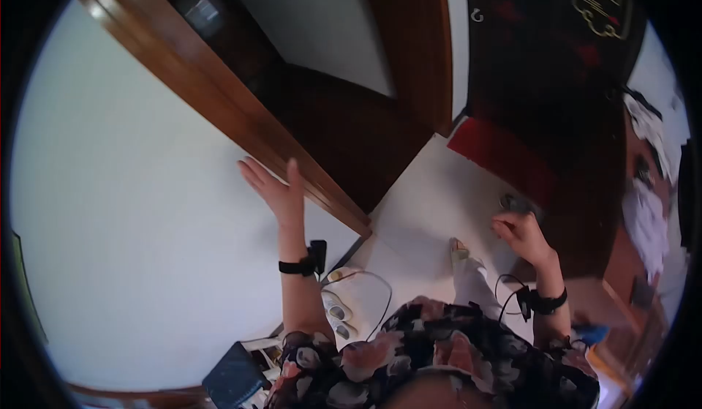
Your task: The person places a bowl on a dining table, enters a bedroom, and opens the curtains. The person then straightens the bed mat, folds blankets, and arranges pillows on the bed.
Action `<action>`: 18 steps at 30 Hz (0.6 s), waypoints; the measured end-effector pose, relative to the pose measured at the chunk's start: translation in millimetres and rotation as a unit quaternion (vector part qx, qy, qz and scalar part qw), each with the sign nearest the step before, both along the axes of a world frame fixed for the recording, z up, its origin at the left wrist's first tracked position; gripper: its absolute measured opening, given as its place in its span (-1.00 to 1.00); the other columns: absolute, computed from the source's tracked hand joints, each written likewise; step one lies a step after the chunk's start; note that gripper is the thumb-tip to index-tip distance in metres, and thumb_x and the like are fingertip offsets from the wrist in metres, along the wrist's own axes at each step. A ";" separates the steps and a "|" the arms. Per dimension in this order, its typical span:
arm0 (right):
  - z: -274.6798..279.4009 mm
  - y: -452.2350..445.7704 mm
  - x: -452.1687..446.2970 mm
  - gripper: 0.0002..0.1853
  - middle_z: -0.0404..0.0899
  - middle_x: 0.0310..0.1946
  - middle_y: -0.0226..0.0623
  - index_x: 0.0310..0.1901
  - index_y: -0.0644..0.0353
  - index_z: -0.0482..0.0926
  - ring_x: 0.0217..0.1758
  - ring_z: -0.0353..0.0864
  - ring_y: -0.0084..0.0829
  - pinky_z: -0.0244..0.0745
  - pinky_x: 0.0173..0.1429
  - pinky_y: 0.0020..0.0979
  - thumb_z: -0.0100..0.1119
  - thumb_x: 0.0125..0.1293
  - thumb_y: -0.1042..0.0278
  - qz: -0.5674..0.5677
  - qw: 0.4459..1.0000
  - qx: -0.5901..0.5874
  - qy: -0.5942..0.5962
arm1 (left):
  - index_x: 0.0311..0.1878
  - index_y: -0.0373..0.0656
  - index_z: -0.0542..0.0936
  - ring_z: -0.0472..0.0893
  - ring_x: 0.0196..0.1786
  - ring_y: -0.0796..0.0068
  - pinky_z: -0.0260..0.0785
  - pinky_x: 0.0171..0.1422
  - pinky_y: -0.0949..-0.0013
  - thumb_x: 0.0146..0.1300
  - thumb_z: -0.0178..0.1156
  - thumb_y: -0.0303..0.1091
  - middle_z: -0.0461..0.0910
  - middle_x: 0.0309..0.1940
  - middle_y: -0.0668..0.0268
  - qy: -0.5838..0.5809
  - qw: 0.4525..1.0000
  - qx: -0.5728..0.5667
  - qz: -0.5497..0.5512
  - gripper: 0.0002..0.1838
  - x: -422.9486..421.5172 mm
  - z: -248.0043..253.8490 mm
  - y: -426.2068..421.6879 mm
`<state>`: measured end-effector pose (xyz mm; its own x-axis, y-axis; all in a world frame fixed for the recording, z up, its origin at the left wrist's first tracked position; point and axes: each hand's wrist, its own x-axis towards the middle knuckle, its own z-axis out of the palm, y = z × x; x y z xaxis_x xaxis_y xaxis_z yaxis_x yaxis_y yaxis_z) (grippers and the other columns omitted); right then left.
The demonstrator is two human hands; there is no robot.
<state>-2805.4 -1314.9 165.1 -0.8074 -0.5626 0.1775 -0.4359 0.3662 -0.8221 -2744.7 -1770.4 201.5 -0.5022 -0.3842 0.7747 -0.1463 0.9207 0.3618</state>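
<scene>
My left hand (274, 188) is raised beside the white wall (161, 189), close to the wooden door frame (219, 109), with its fingers stretched out and nothing in it. To the right, my right hand (518, 232) hangs over the floor near the dark cabinet, its fingers curled in. What it holds, if anything, I cannot make out. Each wrist wears a black strap with a small device, and thin cables run from them.
A doorway opens onto a dark floor (344, 131). A dark cabinet (541, 65) with gold patterns stands at the upper right, a red panel (504, 160) at its foot. Shoes (338, 310) lie at the lower left. Clothes (645, 219) lie at the far right.
</scene>
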 end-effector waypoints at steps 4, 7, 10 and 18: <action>8.6 -40.1 -136.7 -0.85 0.62 -0.41 -0.12 -0.23 0.31 0.60 -0.42 0.63 -0.28 0.52 -0.29 -0.40 0.16 0.16 0.51 0.086 0.995 -0.043 0.023 | 0.37 -0.45 -0.10 -0.15 0.43 -0.24 -0.26 0.46 -0.04 0.22 0.17 -0.06 -0.19 0.37 -0.31 0.048 0.981 -0.094 0.161 -0.08 -76.5 26.7 -26.7; 30.8 -73.9 -220.7 -0.85 0.63 -0.42 -0.14 -0.22 0.29 0.60 -0.43 0.64 -0.31 0.52 -0.30 -0.42 0.15 0.16 0.50 0.150 0.988 -0.027 -0.017 | 0.34 -0.57 -0.14 -0.19 0.43 -0.27 -0.29 0.46 -0.06 0.21 0.11 0.09 -0.23 0.35 -0.38 -0.018 0.939 -0.112 0.323 0.00 -117.4 40.8 -26.8; 25.6 -114.4 -279.4 -0.84 0.63 -0.43 -0.17 -0.21 0.27 0.61 -0.44 0.64 -0.36 0.52 -0.31 -0.44 0.15 0.17 0.50 0.201 0.979 -0.014 0.041 | 0.27 -0.71 -0.27 -0.30 0.41 -0.37 -0.36 0.46 -0.09 0.09 0.04 0.37 -0.37 0.30 -0.50 -0.055 0.879 -0.078 0.466 0.25 -123.8 39.1 -41.0; -26.8 -266.6 -449.2 -0.83 0.64 -0.41 -0.21 -0.18 0.33 0.59 -0.46 0.63 -0.49 0.53 -0.34 -0.48 0.09 0.26 0.46 0.293 0.951 -0.077 -0.071 | 0.30 -0.59 -0.45 -0.40 0.42 -0.32 -0.44 0.45 -0.13 -0.02 0.24 0.29 -0.51 0.33 -0.41 -0.031 0.805 -0.043 0.591 0.36 -175.8 26.0 -46.9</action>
